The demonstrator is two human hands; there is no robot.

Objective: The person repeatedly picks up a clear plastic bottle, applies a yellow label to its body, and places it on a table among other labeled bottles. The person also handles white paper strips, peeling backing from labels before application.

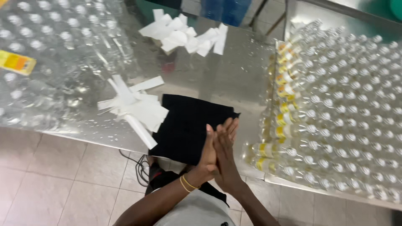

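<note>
At the near table (234, 83) edge, the left hand (208, 155) and right hand (226, 152) press flat together, palm against palm, fingers straight and closed, clamped on nothing visible. Their long axis runs from 6 o'clock at the wrists to 12 o'clock at the fingertips, tilted slightly toward 1 o'clock. Two thin gold bangles (186, 183) circle the left wrist.

One black cloth (184, 125) lies flat on the steel table, directly under and at 11 o'clock of the fingertips. Its near edge overhangs the table edge; its long axis runs roughly 7 to 1 o'clock.

Two heaps of white paper strips are present. The near heap (136, 106) lies at 9 o'clock of the cloth, touching its left edge; the strips fan out in mixed directions. The far heap (184, 35) lies at 12 o'clock, well apart.

Two masses of small clear bottles stand upright with white caps, too many to count. The right block (347, 113) sits at 3 o'clock of the hands; its left rows carry yellow labels. The left block (46, 58) sits at 10 o'clock, with one yellow label (16, 62) lying on it.
</note>
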